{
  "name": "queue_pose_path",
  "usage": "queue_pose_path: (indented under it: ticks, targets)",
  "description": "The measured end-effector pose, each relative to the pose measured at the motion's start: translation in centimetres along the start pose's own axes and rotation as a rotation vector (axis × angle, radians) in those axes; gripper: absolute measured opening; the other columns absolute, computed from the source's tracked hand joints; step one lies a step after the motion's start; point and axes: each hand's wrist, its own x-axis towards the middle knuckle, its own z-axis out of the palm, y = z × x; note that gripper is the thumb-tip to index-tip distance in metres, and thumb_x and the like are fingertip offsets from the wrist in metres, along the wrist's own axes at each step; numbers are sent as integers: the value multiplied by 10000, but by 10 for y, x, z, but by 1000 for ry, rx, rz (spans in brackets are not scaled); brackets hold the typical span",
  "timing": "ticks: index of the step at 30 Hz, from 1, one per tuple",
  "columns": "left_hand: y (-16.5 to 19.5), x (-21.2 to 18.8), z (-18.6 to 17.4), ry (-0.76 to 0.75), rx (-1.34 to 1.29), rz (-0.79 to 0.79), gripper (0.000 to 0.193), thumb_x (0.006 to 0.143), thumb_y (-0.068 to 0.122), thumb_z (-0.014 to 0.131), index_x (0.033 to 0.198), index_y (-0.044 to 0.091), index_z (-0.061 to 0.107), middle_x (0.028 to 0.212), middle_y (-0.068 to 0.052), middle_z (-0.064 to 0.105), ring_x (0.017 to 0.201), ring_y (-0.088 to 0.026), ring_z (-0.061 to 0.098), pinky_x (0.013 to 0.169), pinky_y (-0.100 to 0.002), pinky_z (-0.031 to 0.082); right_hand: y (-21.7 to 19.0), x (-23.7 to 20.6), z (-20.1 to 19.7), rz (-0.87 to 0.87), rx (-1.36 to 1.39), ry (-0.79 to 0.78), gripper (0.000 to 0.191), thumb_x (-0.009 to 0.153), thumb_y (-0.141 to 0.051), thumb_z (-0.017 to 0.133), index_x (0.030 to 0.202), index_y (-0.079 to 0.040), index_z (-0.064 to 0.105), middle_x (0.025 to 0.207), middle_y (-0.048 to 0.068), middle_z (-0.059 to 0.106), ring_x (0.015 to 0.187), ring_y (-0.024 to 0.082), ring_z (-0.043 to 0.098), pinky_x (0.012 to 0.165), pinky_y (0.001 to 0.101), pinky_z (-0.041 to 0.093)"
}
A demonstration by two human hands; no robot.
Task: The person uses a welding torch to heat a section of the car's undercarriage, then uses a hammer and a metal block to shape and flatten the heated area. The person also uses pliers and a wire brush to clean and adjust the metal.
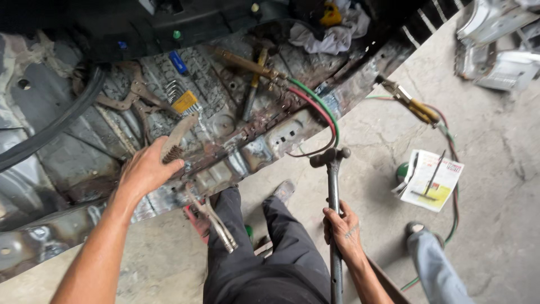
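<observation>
Head view: left hand [147, 170] closed around wooden-handled wire brush [177, 138], bristles down on rusty car floor panel [247, 132]. Right hand [343, 228] clenched on shaft of metal hammer [333, 186], head raised just beside panel edge. Probably mid-work: some bare scraped metal near the edge, much rust left. Locking pliers [216, 222] clamped below. Around: torch with red and green hoses [315, 104], cracked concrete floor [495, 186], open workshop.

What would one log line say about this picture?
left hand: on wire brush, on rusty car floor panel | right hand: gripping body hammer, head up | locking pliers: clamped at panel edge
</observation>
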Motion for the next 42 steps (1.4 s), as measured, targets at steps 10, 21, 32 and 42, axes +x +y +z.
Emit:
queue_pose_path:
  ticks: [10,21,32,42]
  targets:
    - [14,41,105,458,-574,49,793,894,226,720,1558,5,346,1379,-278,606,1265,-414,605,1065,-463,471,-183,185,-27,-962,-1360,-38,327,924,-251,713,1208,-116,623,833,151,706,795,395,669,669,491,509]
    - [99,188,107,820,-502,-180,783,811,189,834,1483,71,448,1290,-216,629,1208,-423,583,1041,-529,458,-314,297,44,-936,-1860,-38,342,1008,-367,622,1326,-245,654,1065,123,725,931,381,678,768,496,566]
    - [78,142,112,1066,-403,-216,420,737,-14,671,1156,14,688,1314,-268,545,1156,-447,555,991,-582,443,-267,268,128,-1462,-1222,-413,232,942,-44,607,1155,-72,692,922,168,647,745,362,630,661,446,538]
    - [-49,97,149,800,-6,-626,691,749,247,878,1321,46,547,1240,-213,561,1153,-465,513,888,-616,419,-172,265,257,-828,-747,-745,268,1047,-209,736,1173,26,756,840,69,734,640,163,669,535,300,545]
